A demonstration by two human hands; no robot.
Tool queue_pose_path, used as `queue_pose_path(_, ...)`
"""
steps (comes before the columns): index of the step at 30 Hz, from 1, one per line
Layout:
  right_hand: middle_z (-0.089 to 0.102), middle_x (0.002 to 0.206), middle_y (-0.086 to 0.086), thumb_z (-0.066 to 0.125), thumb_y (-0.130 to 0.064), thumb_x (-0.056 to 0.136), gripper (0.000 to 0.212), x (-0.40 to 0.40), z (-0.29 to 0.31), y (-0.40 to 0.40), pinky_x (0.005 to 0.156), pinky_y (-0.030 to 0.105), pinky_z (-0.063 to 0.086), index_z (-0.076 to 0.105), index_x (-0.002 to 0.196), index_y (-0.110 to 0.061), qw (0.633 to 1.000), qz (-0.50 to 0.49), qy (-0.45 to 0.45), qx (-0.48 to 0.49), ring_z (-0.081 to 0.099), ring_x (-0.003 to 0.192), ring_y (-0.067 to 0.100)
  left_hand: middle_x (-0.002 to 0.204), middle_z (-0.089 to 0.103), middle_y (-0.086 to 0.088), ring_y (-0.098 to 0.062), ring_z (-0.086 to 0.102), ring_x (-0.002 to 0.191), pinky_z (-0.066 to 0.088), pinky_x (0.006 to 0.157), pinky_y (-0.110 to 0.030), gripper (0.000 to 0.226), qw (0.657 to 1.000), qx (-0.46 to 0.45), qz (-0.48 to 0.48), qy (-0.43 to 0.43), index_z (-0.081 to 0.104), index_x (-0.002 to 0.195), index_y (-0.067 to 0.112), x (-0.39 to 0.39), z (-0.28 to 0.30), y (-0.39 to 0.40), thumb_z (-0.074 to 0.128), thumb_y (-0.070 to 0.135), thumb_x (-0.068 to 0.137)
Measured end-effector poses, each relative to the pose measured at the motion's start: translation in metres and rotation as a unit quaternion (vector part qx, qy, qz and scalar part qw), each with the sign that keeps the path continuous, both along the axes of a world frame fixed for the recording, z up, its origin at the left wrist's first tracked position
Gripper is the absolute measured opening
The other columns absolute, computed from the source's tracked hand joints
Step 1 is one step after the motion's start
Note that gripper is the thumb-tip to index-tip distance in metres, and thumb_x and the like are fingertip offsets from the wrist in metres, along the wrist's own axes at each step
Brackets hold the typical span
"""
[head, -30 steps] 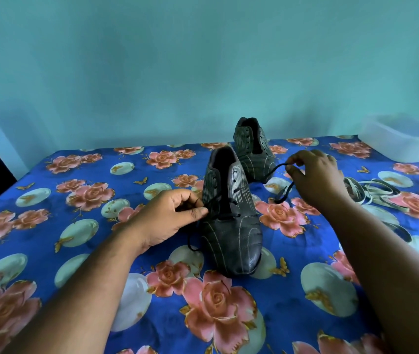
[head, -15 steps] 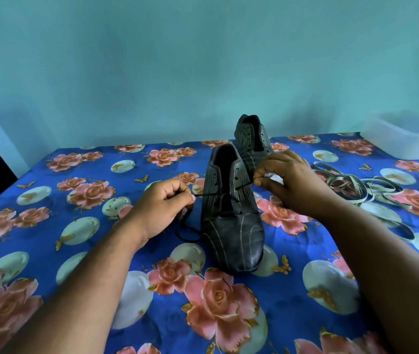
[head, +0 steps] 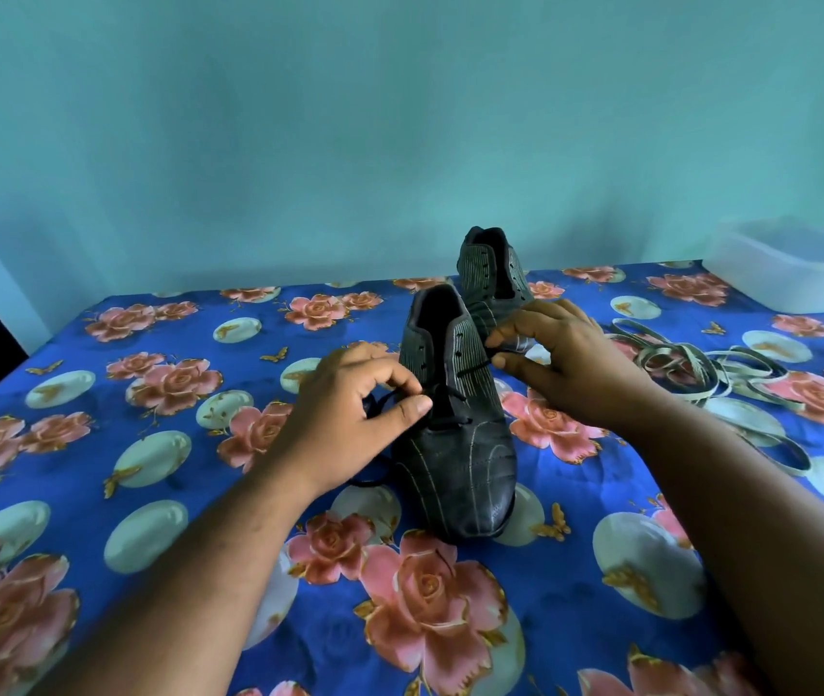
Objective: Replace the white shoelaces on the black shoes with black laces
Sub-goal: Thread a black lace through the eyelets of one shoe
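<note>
- Shoes: two black shoes are counted on the bedsheet (head: 98,494). The near shoe (head: 455,444) stands with its toe toward the camera, between the two hands. The far shoe (head: 493,273) stands just behind it, its eyelets bare.
- One black lace (head: 470,366) is threaded across the lower eyelets of the near shoe; its two ends are drawn out, one to each side.
- Left hand (head: 344,419): the lace end on the shoe's left is pinched between thumb and forefinger, with a slack loop of lace trailing down to the sheet beside the shoe.
- Right hand (head: 565,364): the other lace end is pinched between fingertips and thumb at the shoe's right edge, beside an upper eyelet.
- White laces (head: 691,364) are seen in a loose heap of flat loops on the sheet, right of the right hand and apart from both shoes; how many lie there cannot be told.
- One clear plastic container (head: 797,268) is set at the far right corner, beyond the white laces.
- One blue bedsheet, printed with pink roses and pale ovals, is spread under everything.
</note>
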State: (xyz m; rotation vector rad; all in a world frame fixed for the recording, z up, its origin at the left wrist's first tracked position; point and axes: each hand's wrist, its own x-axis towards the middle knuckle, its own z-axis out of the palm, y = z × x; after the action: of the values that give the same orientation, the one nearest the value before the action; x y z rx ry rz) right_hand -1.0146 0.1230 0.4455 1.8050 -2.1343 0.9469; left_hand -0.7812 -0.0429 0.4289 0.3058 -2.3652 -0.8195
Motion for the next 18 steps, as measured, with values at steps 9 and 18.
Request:
queue_pose_path(9, 0.065, 0.103, -0.015, 0.063, -0.055, 0.09, 0.025, 0.012, 0.001, -0.006, 0.093, 0.047, 0.047, 0.071, 0.105, -0.038, 0.997, 0.064, 0.036, -0.016, 0.055, 0.108, 0.019, 0.105, 0.066, -0.002, -0.014, 0.056, 0.116, 0.039, 0.103, -0.02, 0.013, 0.998, 0.067, -0.009, -0.005, 0.07, 0.089, 0.024, -0.006, -0.002, 0.008, 0.064, 0.034, 0.091)
queue_pose_path(18, 0.065, 0.1, -0.017, 0.06, -0.049, 0.093, 0.018, 0.011, -0.002, -0.008, 0.09, 0.048, 0.047, 0.07, 0.1, -0.036, 0.997, 0.056, 0.042, -0.019, 0.055, 0.105, 0.017, 0.117, 0.061, 0.004, -0.003, 0.05, 0.126, 0.037, 0.11, -0.028, 0.002, 0.995, 0.08, -0.024, -0.046, 0.073, 0.092, 0.027, -0.001, -0.001, -0.002, 0.071, 0.026, 0.092)
